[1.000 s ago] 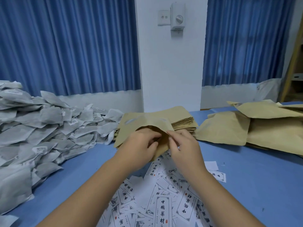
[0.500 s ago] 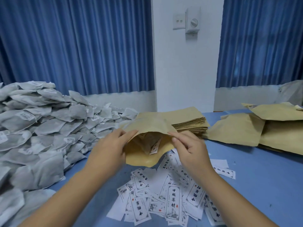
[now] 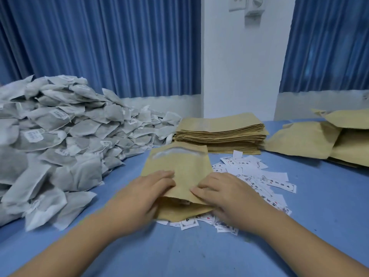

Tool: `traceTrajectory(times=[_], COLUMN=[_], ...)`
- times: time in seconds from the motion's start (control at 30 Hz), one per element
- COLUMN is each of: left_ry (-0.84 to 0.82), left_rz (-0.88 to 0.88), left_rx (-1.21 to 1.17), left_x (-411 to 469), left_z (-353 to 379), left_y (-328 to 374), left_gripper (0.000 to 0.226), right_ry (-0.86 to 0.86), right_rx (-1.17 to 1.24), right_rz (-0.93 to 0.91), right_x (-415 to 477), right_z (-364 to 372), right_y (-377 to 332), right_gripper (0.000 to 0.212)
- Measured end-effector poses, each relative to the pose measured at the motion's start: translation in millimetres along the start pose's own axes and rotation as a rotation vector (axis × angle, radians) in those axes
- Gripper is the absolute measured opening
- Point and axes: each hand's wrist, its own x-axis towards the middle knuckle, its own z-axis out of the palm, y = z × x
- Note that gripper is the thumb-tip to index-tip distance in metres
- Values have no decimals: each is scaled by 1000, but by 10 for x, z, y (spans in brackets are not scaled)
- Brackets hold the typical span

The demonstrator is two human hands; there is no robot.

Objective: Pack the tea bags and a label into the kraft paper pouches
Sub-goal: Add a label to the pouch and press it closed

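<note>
Evidently, in the head view, the kraft pouch (image 3: 179,166) had come down. Half a second earlier it was held up off the blue table (image 3: 199,252) with its mouth pulled wide and tea bags and a label showing inside. Now it lay flat on the scattered labels (image 3: 251,178), window end toward twelve o'clock and mouth toward six. The left hand (image 3: 147,194) and right hand (image 3: 225,194) had let go of the rim. Both lay flat on the paper with fingers extended, pressing at the pouch's seven and five o'clock corners and grasping nothing. The mouth still gaped a little between them.

From the pouch, the loose tea bags (image 3: 65,136) were heaped at nine to ten o'clock, the empty pouch stack (image 3: 219,130) sat at one, and the filled pouches (image 3: 303,140) at two. I judged this pouch loaded, so flattening and closing its mouth was the step in hand.
</note>
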Motion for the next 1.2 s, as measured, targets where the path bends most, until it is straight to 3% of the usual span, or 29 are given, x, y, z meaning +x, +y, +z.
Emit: traceTrajectory(times=[0.1,0.27,0.37,0.47,0.57,0.83,0.9,1.03,1.2], left_ry=[-36,-326,-367,-297,-139,399,430,458,397], left_rz=[11,-19,-51,-99,-143,-185,-173,-178,-185], left_rx=[-17,-67,-212,-319,-247,-34,-7,-14,30], left_x=[-31,-105,-155,-191,-290,-373,-364,-398,-415], left_z=[151,325,341,306,283,221,200,211,202], left_y=[37,-65,-140,-219,-301,-345,-321,-307,-314], left_gripper=[44,55,53,56,60,4,13,10,7], right_ry=[-55,-307,-299,-244,-189,2,62,167,260], right_rx=[72,184,291,360,396,416,316,58,-19], right_rz=[19,187,291,392,475,565,452,231,189], right_x=[-36,-132,-123,-104,-93,-157,-161,-135,-119], right_z=[37,131,156,146,160,138,93,40,87], right_y=[-45,-7,7,20,43,101,103,58,33], right_gripper=[51,43,37,29,19,14,13,25,25])
